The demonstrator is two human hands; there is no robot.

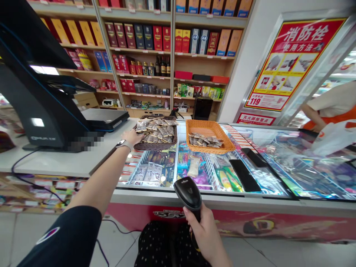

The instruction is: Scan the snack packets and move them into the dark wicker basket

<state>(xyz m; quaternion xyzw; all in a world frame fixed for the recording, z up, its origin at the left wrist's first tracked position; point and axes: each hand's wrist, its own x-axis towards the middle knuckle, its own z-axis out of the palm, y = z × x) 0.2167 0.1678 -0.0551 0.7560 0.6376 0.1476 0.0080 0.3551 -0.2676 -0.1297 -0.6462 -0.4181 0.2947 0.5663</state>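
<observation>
left hand (pixel 132 137) rests, fingers loosely together, on the dark basket's (pixel 155 145) near-left rim; right hand (pixel 204 231) is clamped on the scanner (pixel 188 193).

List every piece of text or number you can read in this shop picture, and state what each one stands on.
"消防栓 使用方法": heading of the red and yellow poster.
"119": lower left of that poster.
"灭火器放置点": red sign below the poster; small, so uncertain.
Base of the checkout terminal: white brand letters, too blurred to read; the part beside them is pixelated.
Shelf boxes, packets in the dark basket, freezer front: too small or blurred.
</observation>
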